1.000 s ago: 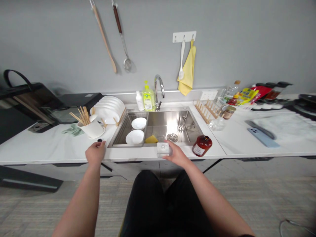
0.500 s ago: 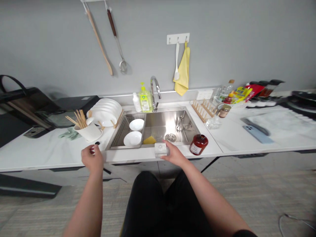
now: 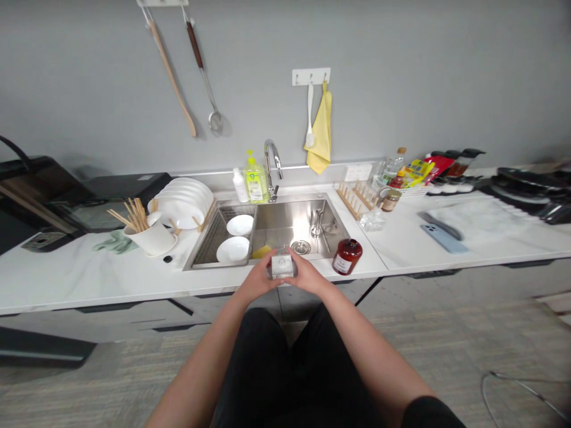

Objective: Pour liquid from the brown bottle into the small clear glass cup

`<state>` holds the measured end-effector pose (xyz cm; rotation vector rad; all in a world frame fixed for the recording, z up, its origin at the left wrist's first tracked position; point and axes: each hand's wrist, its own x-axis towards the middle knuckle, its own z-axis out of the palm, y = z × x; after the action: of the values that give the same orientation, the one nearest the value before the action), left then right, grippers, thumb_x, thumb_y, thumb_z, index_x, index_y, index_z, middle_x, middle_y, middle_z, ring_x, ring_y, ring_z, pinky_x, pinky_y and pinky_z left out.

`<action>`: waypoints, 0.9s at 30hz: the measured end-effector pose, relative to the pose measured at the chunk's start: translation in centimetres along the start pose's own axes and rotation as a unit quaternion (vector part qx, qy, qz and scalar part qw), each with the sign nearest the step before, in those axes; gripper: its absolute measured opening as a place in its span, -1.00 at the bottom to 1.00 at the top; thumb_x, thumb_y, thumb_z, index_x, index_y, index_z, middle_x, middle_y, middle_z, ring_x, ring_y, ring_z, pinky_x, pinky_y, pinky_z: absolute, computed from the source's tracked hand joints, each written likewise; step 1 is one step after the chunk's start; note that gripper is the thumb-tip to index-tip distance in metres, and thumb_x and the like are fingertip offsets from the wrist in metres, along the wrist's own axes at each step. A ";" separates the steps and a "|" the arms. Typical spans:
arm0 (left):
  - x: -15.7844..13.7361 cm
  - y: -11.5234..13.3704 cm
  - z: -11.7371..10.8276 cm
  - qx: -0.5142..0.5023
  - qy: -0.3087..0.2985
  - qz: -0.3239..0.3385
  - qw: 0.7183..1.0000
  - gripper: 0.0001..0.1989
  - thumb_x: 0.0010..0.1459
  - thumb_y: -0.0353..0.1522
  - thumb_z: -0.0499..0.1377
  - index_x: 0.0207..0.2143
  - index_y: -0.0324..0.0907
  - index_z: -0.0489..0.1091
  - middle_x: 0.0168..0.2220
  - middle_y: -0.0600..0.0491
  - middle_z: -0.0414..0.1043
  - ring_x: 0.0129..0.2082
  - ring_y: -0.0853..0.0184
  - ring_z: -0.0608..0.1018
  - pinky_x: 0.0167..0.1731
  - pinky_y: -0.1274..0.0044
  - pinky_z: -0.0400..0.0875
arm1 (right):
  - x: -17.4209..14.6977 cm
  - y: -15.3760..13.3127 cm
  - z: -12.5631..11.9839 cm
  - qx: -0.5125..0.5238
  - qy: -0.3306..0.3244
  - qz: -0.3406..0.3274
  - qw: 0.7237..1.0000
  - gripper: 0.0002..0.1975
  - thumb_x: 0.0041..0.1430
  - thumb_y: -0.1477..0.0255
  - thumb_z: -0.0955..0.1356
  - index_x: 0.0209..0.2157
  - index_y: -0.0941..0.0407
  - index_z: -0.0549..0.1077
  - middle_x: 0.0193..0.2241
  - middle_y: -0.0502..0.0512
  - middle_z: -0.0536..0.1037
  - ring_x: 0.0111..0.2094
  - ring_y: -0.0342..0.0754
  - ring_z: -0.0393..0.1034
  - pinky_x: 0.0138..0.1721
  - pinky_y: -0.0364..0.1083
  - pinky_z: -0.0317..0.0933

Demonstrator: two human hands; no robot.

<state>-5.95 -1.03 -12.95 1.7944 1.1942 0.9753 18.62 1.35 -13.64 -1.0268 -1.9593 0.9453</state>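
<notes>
Left hand (image 3: 257,283) has moved right since half a second ago, away from one black cap (image 3: 168,259); its fingers and the right hand's (image 3: 308,275) grasp one clear container (image 3: 282,266) at the sink's (image 3: 285,217) near edge. One red bottle (image 3: 347,256) stands right; two bowls (image 3: 233,249) sit left.

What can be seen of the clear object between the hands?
The clear object is boxy and see-through, apparently glass or plastic, with a faint round detail near its middle. The left hand and right hand hold it from either side, before the sink, near the front of the counter. Whether it touches the counter or contains anything is unclear.
</notes>
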 end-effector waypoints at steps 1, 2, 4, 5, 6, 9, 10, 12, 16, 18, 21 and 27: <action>0.1 -0.1 0.0 -0.003 0.003 -0.008 1.000 0.07 0.02 -0.16 0.63 0.52 -0.09 0.31 0.41 -0.28 0.49 0.32 -0.19 0.61 0.41 -0.04 0.44 | -0.2 -0.5 0.0 -0.003 0.006 0.001 1.000 0.25 0.10 0.32 0.67 0.68 0.04 0.07 0.57 0.44 0.33 0.56 0.42 0.31 0.55 0.39 0.18; 0.2 -0.1 0.0 -0.009 0.008 -0.014 1.000 0.04 -0.01 -0.16 0.64 0.48 -0.09 0.37 0.37 -0.26 0.53 0.28 -0.18 0.63 0.38 -0.02 0.47 | -0.7 -1.1 -0.1 -0.010 0.016 -0.002 1.000 0.25 0.10 0.32 0.67 0.68 0.06 0.06 0.59 0.46 0.30 0.58 0.43 0.27 0.57 0.40 0.16; 0.3 -0.2 0.1 -0.026 0.020 -0.016 0.999 -0.06 -0.02 -0.18 0.65 0.39 -0.07 0.46 0.28 -0.21 0.60 0.21 -0.14 0.67 0.33 0.01 0.51 | -2.8 -2.7 -0.3 -0.039 0.050 -0.019 0.998 0.21 0.13 0.34 0.65 0.68 0.06 0.07 0.62 0.44 0.24 0.62 0.44 0.18 0.59 0.42 0.12; 0.3 -0.3 0.2 -0.033 0.028 -0.014 0.999 -0.11 -0.02 -0.19 0.65 0.35 -0.06 0.49 0.24 -0.18 0.62 0.19 -0.11 0.68 0.31 0.03 0.53 | -4.4 -3.5 -0.5 -0.060 0.073 -0.033 0.995 0.15 0.17 0.36 0.63 0.67 0.03 0.11 0.61 0.39 0.26 0.62 0.43 0.17 0.59 0.42 0.13; 0.3 -0.4 0.3 -0.036 0.035 -0.011 0.999 -0.15 -0.02 -0.20 0.64 0.32 -0.05 0.50 0.23 -0.16 0.63 0.17 -0.10 0.68 0.31 0.04 0.53 | -6.3 -4.2 -0.8 -0.087 0.101 -0.044 0.990 0.03 0.22 0.37 0.60 0.63 -0.03 0.21 0.57 0.34 0.34 0.59 0.43 0.22 0.58 0.43 0.17; 0.3 -1.1 0.4 -0.035 0.040 -0.012 0.999 -0.17 0.00 -0.22 0.63 0.31 -0.05 0.49 0.21 -0.14 0.64 0.18 -0.06 0.68 0.33 0.05 0.50 | -12.4 -5.0 -2.6 -0.144 0.166 -0.060 0.974 -0.65 0.32 0.37 0.53 0.11 -0.13 0.63 0.04 0.24 0.71 0.13 0.38 0.61 0.25 0.40 0.50; 0.3 -1.4 0.4 -0.038 0.039 -0.013 0.998 -0.17 0.00 -0.22 0.63 0.31 -0.05 0.49 0.22 -0.14 0.64 0.20 -0.05 0.68 0.35 0.05 0.48 | -14.0 -4.8 -3.6 -0.151 0.209 -0.053 0.965 -0.89 0.33 0.36 0.52 -0.12 -0.10 0.62 -0.19 0.20 0.68 -0.07 0.32 0.63 0.07 0.35 0.56; 0.3 -1.9 0.4 -0.049 0.043 -0.017 0.998 -0.16 -0.01 -0.21 0.63 0.31 -0.07 0.48 0.21 -0.16 0.64 0.20 -0.05 0.67 0.37 0.04 0.47 | -15.7 -3.7 -6.0 -0.164 0.323 -0.009 0.932 -0.85 0.35 0.29 0.51 -0.25 -0.05 0.49 -0.33 0.12 0.55 -0.22 0.23 0.55 -0.06 0.28 0.56; 0.2 -2.5 0.2 -0.064 0.039 -0.024 0.997 -0.22 0.03 -0.17 0.63 0.27 -0.08 0.49 0.17 -0.16 0.66 0.19 -0.05 0.69 0.36 0.02 0.48 | -14.0 -0.1 -10.4 -0.117 0.420 0.034 0.899 -0.25 0.19 0.08 0.62 0.28 0.03 0.38 0.22 0.38 0.53 0.21 0.38 0.53 0.15 0.38 0.54; 0.1 -2.5 0.2 -0.077 0.036 -0.024 0.996 -0.22 0.02 -0.17 0.64 0.26 -0.08 0.50 0.17 -0.17 0.66 0.20 -0.06 0.69 0.35 0.01 0.49 | -12.1 1.5 -11.5 -0.075 0.382 0.038 0.920 0.13 0.07 0.03 0.67 0.50 0.04 0.16 0.47 0.51 0.34 0.42 0.45 0.40 0.31 0.46 0.45; 0.2 -2.3 0.2 -0.084 0.040 -0.023 0.995 -0.20 -0.02 -0.18 0.65 0.24 -0.09 0.51 0.19 -0.19 0.65 0.21 -0.07 0.68 0.36 0.00 0.48 | -10.1 3.3 -12.0 -0.014 0.330 0.054 0.942 0.22 0.05 0.03 0.69 0.56 0.02 0.10 0.48 0.51 0.38 0.43 0.43 0.45 0.42 0.49 0.35; 0.2 -1.1 0.0 -0.135 0.044 -0.025 0.990 -0.21 -0.06 -0.16 0.67 0.18 -0.11 0.50 0.17 -0.19 0.66 0.20 -0.04 0.69 0.37 0.03 0.49 | -8.3 3.0 -12.4 0.007 0.308 0.051 0.950 -0.09 0.09 0.06 0.68 0.37 0.05 0.42 0.20 0.35 0.67 0.16 0.36 0.67 0.33 0.45 0.47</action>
<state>-6.31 -0.57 -13.85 1.5156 1.0961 1.1390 33.61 -1.25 -12.42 -1.2438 -1.3860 0.5867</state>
